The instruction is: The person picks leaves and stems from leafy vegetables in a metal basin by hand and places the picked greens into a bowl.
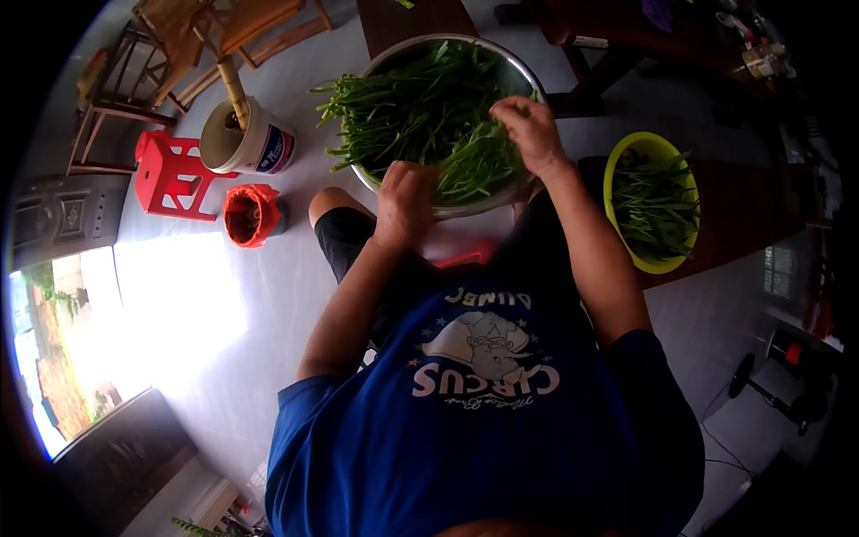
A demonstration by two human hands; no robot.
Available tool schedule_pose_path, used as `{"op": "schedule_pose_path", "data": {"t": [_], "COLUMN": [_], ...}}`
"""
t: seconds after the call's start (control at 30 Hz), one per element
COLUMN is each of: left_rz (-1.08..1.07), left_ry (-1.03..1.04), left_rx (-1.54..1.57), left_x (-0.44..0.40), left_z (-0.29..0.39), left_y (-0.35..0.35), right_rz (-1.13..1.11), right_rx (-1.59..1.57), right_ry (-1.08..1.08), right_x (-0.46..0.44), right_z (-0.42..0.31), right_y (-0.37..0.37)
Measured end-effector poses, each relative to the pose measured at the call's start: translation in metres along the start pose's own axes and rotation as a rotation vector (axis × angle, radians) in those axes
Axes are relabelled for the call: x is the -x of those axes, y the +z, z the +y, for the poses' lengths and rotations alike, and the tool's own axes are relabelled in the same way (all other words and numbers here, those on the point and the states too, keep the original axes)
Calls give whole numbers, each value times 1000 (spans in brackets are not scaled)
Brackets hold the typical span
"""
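A large metal basin (514, 67) in front of me is heaped with long green leafy stems (394, 112). Over its near left rim, my left hand (407, 201) is closed, its fingertips blurred; what it pinches is too small to name. My right hand (532, 134) is at the right side of the basin, fingers curled in a pinch around green leaves that hang down toward the heap. A looser bunch of leaves (479, 166) lies between the two hands, inside the near part of the basin.
To the right, a yellow-green basin (656, 261) holds more leaves on a dark wooden surface (743, 206). At the left are a white bucket (259, 143), a red stool (161, 183) and a red-lined bin (250, 217). Wooden chairs (242, 22) stand at the back left.
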State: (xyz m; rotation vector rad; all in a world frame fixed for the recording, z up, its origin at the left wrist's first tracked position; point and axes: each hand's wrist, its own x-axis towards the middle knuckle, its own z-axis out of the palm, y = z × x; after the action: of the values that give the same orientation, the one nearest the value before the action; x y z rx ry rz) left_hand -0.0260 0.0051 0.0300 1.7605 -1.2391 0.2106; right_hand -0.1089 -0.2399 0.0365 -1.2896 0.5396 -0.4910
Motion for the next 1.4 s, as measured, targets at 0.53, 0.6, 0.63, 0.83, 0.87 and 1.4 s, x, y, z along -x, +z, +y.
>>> {"op": "schedule_pose_path", "data": {"t": [0.53, 0.6, 0.63, 0.83, 0.87, 1.4], "left_rz": [-105, -126, -147, -264, -337, -410], "left_ry": [-712, -670, -641, -127, -100, -57], "left_rx": [372, 349, 352, 84, 40, -34], "left_x": [-10, -13, -16, -11, -2, -21], "left_z": [-13, -14, -14, -43, -50, -11], "left_y": [3, 13, 22, 81, 90, 58], "right_rz": [403, 435, 528, 764, 787, 210], "right_rx": [-413, -351, -303, -30, 60, 1826], "right_ry": [-239, -289, -290, -372, -409, -75], "right_x": [15, 26, 33, 68, 73, 148], "right_z": [-58, -73, -85, -128, -134, 16], "right_y": [-165, -195, -198, -264, -275, -305]}}
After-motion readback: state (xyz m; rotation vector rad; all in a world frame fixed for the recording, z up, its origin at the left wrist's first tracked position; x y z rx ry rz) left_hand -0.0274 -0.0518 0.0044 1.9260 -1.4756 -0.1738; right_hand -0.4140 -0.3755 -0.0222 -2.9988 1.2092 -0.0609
